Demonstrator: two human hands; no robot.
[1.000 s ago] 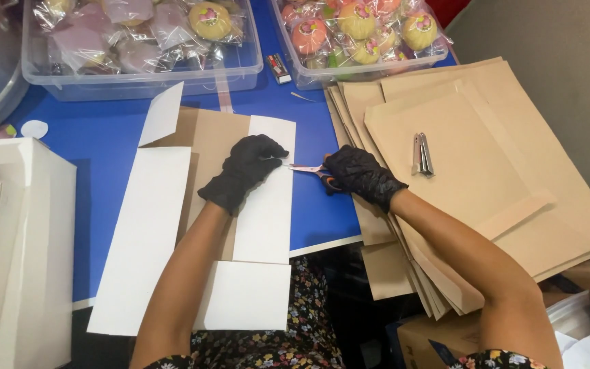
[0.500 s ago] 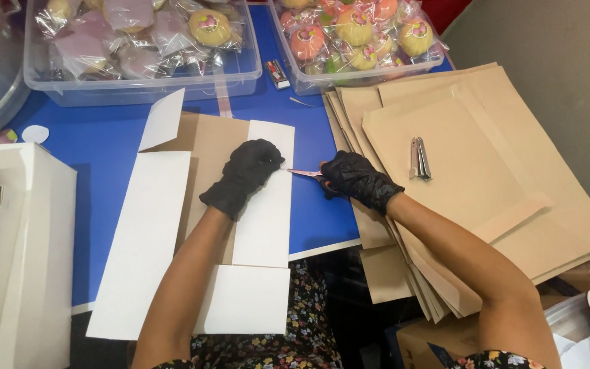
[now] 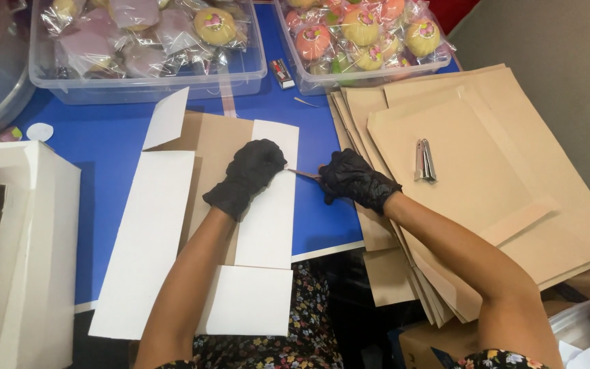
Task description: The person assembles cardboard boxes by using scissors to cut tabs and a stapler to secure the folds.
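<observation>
A flattened box blank [image 3: 165,232], white outside and brown inside, lies on the blue table [image 3: 104,143]. My left hand [image 3: 248,176], in a black glove, presses down on the blank's right white panel [image 3: 268,219] near its edge. My right hand [image 3: 354,179], also in a black glove, pinches a thin pale strip [image 3: 302,173] that runs from the panel's edge to its fingers. The two hands are a few centimetres apart.
A stack of brown cardboard blanks [image 3: 486,178] lies at the right with a small metal tool [image 3: 425,161] on top. Two clear tubs [image 3: 145,75] [image 3: 363,72] of wrapped pastries stand at the back. A folded white box [image 3: 15,253] stands at the left.
</observation>
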